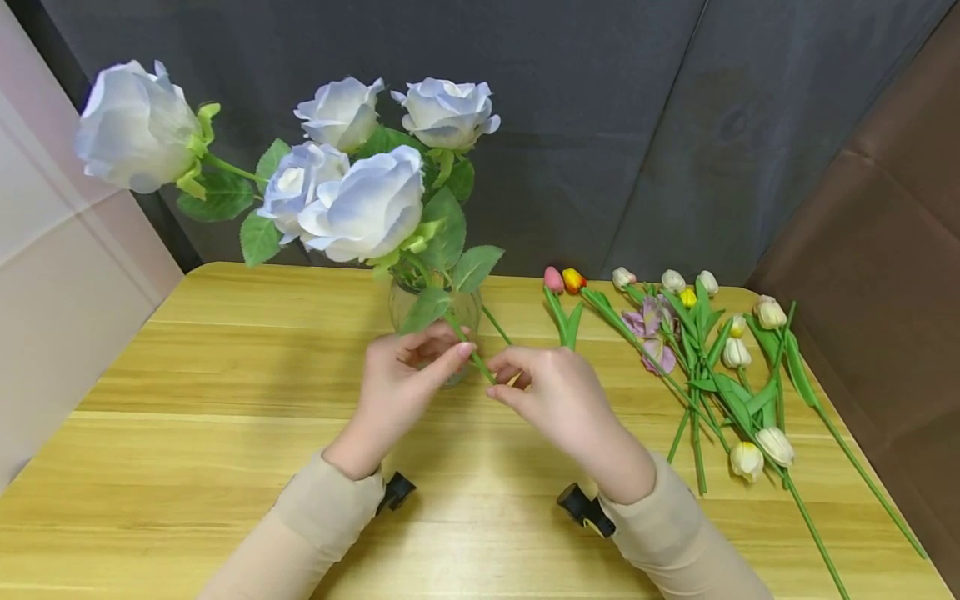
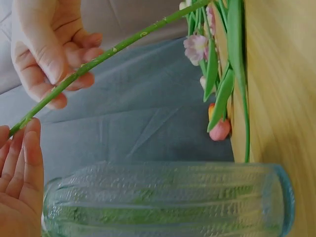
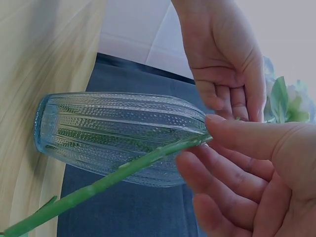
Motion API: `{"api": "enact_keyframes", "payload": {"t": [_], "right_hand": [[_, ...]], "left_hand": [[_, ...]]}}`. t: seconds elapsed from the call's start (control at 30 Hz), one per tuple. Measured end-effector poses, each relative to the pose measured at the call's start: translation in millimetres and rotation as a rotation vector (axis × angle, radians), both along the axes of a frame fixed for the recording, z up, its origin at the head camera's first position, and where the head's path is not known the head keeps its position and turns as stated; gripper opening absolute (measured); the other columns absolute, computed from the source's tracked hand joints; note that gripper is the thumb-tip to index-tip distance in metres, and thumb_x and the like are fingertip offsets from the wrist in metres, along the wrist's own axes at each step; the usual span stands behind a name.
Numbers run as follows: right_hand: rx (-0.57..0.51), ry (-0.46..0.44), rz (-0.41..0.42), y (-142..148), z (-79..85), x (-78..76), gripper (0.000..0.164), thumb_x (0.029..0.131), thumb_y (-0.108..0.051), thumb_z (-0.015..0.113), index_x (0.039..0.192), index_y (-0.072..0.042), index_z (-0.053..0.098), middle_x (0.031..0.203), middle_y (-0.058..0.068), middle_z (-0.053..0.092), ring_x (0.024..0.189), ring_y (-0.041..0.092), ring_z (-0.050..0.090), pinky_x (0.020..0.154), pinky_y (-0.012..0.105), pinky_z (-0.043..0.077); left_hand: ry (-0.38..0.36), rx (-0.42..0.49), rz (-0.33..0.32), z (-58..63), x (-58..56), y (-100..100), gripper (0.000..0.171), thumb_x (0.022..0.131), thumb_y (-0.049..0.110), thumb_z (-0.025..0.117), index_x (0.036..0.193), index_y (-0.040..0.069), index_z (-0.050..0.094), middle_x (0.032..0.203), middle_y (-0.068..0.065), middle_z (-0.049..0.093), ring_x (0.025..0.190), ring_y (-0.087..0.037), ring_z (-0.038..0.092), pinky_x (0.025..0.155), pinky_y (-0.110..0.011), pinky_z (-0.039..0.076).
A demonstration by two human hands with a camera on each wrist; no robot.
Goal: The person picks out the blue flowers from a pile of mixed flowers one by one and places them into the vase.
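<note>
A white rose with bluish petal edges [image 1: 367, 204] leans over the vase mouth, its green stem [image 2: 113, 52] slanting down toward me. My left hand [image 1: 408, 371] pinches this stem between thumb and fingers, just below a leaf. Lower down, my right hand [image 1: 558, 392] holds the same stem between thumb and forefinger, with the other fingers loosely bent. Right behind the hands stands a ribbed clear glass vase [image 3: 118, 128], partly hidden by leaves and the left hand in the head view. Other pale roses [image 1: 450, 115] rise above it, stems showing through the glass.
To the right lies a loose pile of white tulips [image 1: 776, 446], with a purple flower [image 1: 654, 333] among them. A pink tulip [image 1: 553, 279] and a red-yellow tulip [image 1: 573, 280] lie nearer the vase. Dark cloth [image 1: 570, 150] hangs behind the wooden table [image 1: 187, 467].
</note>
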State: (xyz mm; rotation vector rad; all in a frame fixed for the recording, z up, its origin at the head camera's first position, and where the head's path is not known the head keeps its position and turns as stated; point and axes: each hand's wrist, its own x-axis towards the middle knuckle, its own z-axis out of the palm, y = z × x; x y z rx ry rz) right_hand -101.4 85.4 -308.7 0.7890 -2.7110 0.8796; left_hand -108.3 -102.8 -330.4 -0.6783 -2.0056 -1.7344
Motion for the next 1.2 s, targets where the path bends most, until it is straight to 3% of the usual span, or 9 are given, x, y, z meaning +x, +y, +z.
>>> {"api": "enact_keyframes", "payload": {"t": [0.37, 0.63, 0.77, 0.93, 1.07, 1.2], "right_hand": [[0.035, -0.105, -0.06, 6.8, 1.8, -7.8, 0.03, 0.08, -0.017, 0.079, 0.108, -0.015, 0.069, 0.09, -0.003, 0.068, 0.073, 0.008, 0.064, 0.066, 0.03, 0.051], [0.016, -0.126, -0.09, 11.1, 1.4, -14.0, 0.037, 0.08, -0.02, 0.079, 0.115, -0.015, 0.067, 0.096, -0.002, 0.069, 0.076, 0.01, 0.065, 0.069, 0.033, 0.051], [0.018, -0.175, -0.122, 11.6, -1.4, -20.2, 0.045, 0.081, -0.023, 0.079, 0.122, -0.014, 0.062, 0.103, 0.0, 0.068, 0.081, 0.015, 0.066, 0.069, 0.034, 0.052], [0.022, -0.206, -0.15, 13.1, -5.6, -28.5, 0.056, 0.081, -0.027, 0.079, 0.13, -0.014, 0.056, 0.111, 0.002, 0.065, 0.088, 0.02, 0.065, 0.071, 0.037, 0.053], [0.0, -0.217, -0.154, 14.0, -10.7, -34.6, 0.062, 0.081, -0.028, 0.079, 0.134, -0.015, 0.052, 0.116, 0.003, 0.063, 0.093, 0.022, 0.065, 0.074, 0.038, 0.052], [-0.048, -0.22, -0.134, 13.7, -18.1, -41.4, 0.068, 0.08, -0.027, 0.08, 0.138, -0.015, 0.047, 0.122, 0.006, 0.06, 0.097, 0.024, 0.063, 0.078, 0.04, 0.052]], "left_hand": [[0.085, 0.121, 0.07, 14.1, -3.5, -17.3, 0.007, 0.086, -0.006, 0.067, 0.091, -0.01, 0.069, 0.085, -0.017, 0.068, 0.067, -0.021, 0.067, 0.061, -0.031, 0.056], [0.244, 0.275, 0.132, 23.2, -9.5, -33.3, 0.012, 0.086, -0.003, 0.068, 0.085, -0.014, 0.064, 0.083, -0.011, 0.07, 0.063, -0.02, 0.066, 0.058, -0.029, 0.055], [0.249, 0.312, 0.154, 26.6, -9.9, -37.9, 0.018, 0.087, 0.0, 0.069, 0.086, -0.017, 0.063, 0.081, -0.012, 0.069, 0.063, -0.018, 0.066, 0.059, -0.028, 0.054], [0.258, 0.344, 0.182, 30.5, -9.0, -42.3, 0.011, 0.086, -0.004, 0.067, 0.086, -0.015, 0.064, 0.084, -0.014, 0.068, 0.064, -0.018, 0.065, 0.06, -0.028, 0.054], [0.278, 0.385, 0.197, 32.9, -7.9, -46.5, 0.006, 0.085, -0.01, 0.065, 0.087, -0.016, 0.063, 0.09, -0.017, 0.067, 0.068, -0.02, 0.066, 0.06, -0.028, 0.054], [0.301, 0.449, 0.194, 35.2, -8.2, -49.9, 0.012, 0.084, -0.011, 0.065, 0.089, -0.021, 0.059, 0.091, -0.019, 0.067, 0.069, -0.022, 0.066, 0.058, -0.028, 0.053]]}}
